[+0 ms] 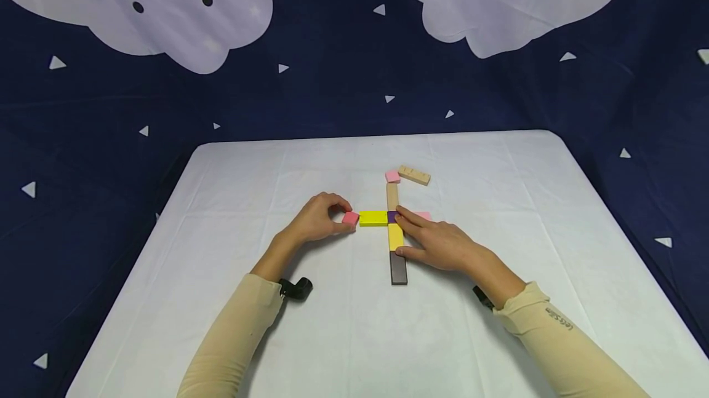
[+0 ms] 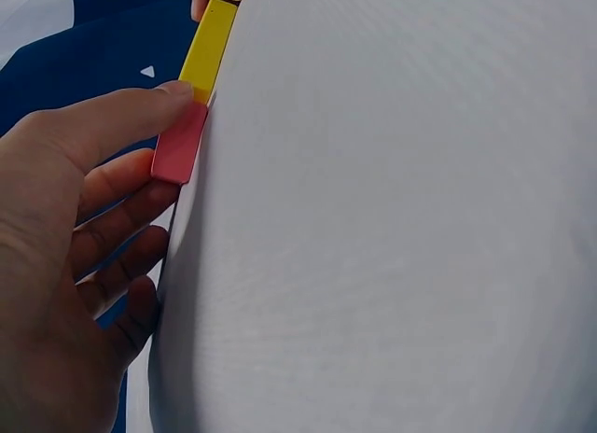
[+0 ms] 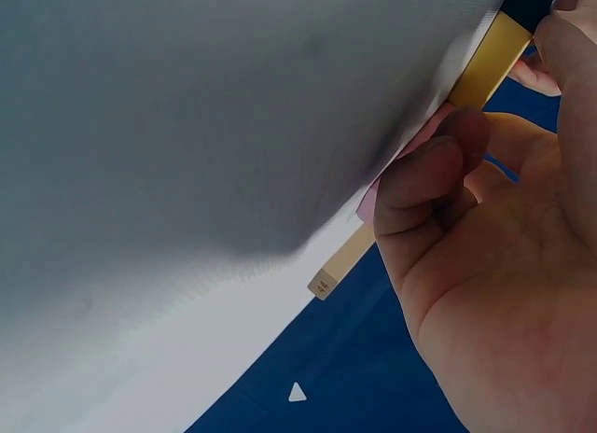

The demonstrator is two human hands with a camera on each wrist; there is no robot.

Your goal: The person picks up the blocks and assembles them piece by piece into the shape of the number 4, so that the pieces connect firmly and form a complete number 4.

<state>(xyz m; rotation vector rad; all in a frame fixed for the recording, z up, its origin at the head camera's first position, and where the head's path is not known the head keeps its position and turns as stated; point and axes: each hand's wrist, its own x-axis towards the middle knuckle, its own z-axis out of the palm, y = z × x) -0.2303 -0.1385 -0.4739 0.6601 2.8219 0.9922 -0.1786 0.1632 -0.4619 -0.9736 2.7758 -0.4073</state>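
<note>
In the head view, my left hand [image 1: 321, 218] pinches a small pink block [image 1: 351, 218] between thumb and finger. The pink block sits at the left end of a bright yellow block [image 1: 373, 219]; the left wrist view shows the two end to end. My right hand [image 1: 440, 243] rests against an upright row, fingertips by a purple block [image 1: 392, 217] and thumb near where a yellow block [image 1: 396, 237] meets a dark grey block [image 1: 398, 267]. A plain wooden block [image 1: 392, 196] tops that row. Partly behind the right fingers lies a light pink block [image 1: 423, 216].
Beyond the row lie another pink block [image 1: 392, 176] and a wooden block with markings [image 1: 414, 175]. All the blocks lie on a table covered with white cloth [image 1: 266, 349]. A dark blue patterned curtain [image 1: 332, 103] hangs behind.
</note>
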